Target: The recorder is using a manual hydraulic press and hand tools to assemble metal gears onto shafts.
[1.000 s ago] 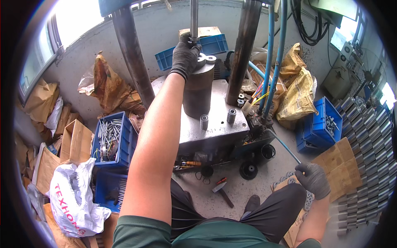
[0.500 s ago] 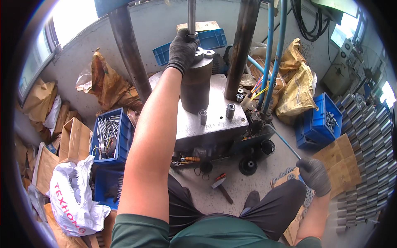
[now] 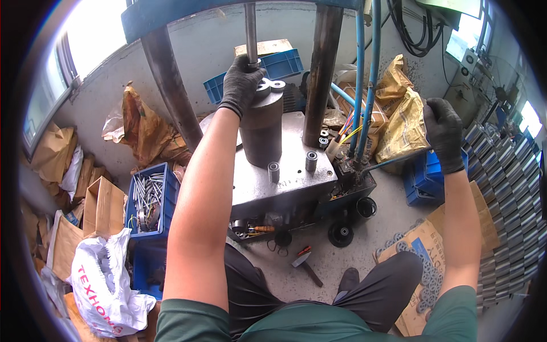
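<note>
Cluttered workshop, pale wall (image 3: 208, 45) beyond the grips; two-column press (image 3: 323, 74) around the left hand (image 3: 242, 82).
Steel bed plate (image 3: 250, 185) below that hand; dark cylindrical block (image 3: 262, 137) upright on it, just under the grip. Steel rod (image 3: 250, 28) descends into left grip. Lever (image 3: 399, 159) well to the right, its end at the right hand (image 3: 444, 134); fingers curled, cannot tell if on it. Two metal sleeves (image 3: 274, 173) on the plate, nearer the person. Two flat rings (image 3: 282, 86) atop block, just right of left grip, which is closed on a small metal ring (image 3: 258, 62) at rod's foot.
</note>
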`<state>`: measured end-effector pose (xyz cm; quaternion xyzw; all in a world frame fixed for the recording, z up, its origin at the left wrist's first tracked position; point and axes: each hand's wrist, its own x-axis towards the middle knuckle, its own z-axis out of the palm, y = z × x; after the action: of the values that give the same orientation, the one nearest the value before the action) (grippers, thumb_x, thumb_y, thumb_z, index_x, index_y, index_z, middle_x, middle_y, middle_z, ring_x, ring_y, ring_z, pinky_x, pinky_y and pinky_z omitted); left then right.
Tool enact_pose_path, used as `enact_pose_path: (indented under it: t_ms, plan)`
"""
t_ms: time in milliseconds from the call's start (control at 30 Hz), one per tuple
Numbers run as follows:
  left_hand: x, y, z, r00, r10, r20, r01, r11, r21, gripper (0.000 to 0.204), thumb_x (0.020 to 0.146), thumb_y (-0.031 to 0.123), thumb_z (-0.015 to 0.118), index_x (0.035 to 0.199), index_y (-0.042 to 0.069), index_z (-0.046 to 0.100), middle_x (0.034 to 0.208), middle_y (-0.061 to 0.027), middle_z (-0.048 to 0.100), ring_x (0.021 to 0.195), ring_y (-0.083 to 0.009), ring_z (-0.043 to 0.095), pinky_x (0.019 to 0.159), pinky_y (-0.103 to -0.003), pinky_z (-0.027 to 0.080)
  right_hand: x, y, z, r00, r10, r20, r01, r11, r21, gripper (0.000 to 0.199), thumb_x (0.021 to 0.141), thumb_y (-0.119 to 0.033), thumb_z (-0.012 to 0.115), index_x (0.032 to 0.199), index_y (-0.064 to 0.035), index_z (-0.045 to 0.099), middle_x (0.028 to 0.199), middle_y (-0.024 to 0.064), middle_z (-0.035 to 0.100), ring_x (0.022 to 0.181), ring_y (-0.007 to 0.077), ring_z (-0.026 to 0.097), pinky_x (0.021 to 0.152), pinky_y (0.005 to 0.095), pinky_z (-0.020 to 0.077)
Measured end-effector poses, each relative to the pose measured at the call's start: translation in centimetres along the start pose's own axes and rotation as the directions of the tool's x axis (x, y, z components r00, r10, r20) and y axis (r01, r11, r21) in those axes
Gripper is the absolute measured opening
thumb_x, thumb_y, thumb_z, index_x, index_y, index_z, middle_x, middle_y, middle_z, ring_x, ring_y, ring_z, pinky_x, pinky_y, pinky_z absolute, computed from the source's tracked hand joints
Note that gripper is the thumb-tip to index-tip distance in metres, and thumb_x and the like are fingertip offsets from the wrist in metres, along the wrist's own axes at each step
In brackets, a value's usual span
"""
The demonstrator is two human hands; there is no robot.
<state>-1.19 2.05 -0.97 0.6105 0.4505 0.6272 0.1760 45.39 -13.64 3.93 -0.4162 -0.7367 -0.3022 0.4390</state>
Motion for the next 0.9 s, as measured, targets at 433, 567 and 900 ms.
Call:
enact_pose_path:
  t_ms: [433, 567, 900]
  plan:
    - [-0.8, 2.4, -0.5, 0.984, -0.174, 0.035, 0.173, 0.896, -0.409, 0.025, 0.099, 0.019, 0.056, 0.114, 0.002, 0.067, 0.083, -0.0035, 0.066, 0.073, -0.0117, 0.063, 0.069, -0.028, 0.054, -15.2, -8.0, -11.4, 0.391, 0.162, 0.906, -0.395, 0.919, 0.006, 0.022, 0.083, -0.015, 0.069, 0.102, -0.0058, 0.075, 0.083, 0.0164, 0.072, 0.078, 0.0341, 0.071, 0.077, 0.0412, 0.0565]
    - [-0.6, 2.3, -0.7, 0.984, -0.170, 0.046, 0.171, 0.868, -0.467, 0.026, 0.100, 0.016, 0.049, 0.114, 0.001, 0.066, 0.085, -0.0048, 0.068, 0.072, -0.0133, 0.063, 0.070, -0.028, 0.055, -16.4, -8.5, -11.6, 0.423, 0.231, 0.876, -0.415, 0.909, -0.040, 0.015, 0.084, -0.014, 0.066, 0.094, -0.0060, 0.074, 0.082, 0.0173, 0.071, 0.080, 0.0369, 0.070, 0.077, 0.0443, 0.0556]
    - [-0.9, 2.1, -0.9, 0.990, -0.132, 0.058, 0.144, 0.904, -0.402, 0.031, 0.098, 0.014, 0.043, 0.111, 0.000, 0.068, 0.090, -0.0088, 0.069, 0.083, -0.0170, 0.067, 0.081, -0.032, 0.057, -13.5, -6.9, -10.6, 0.539, 0.227, 0.811, -0.488, 0.869, 0.081, 0.022, 0.082, -0.014, 0.070, 0.101, -0.0036, 0.074, 0.089, 0.0189, 0.072, 0.085, 0.0372, 0.070, 0.077, 0.0453, 0.0561]
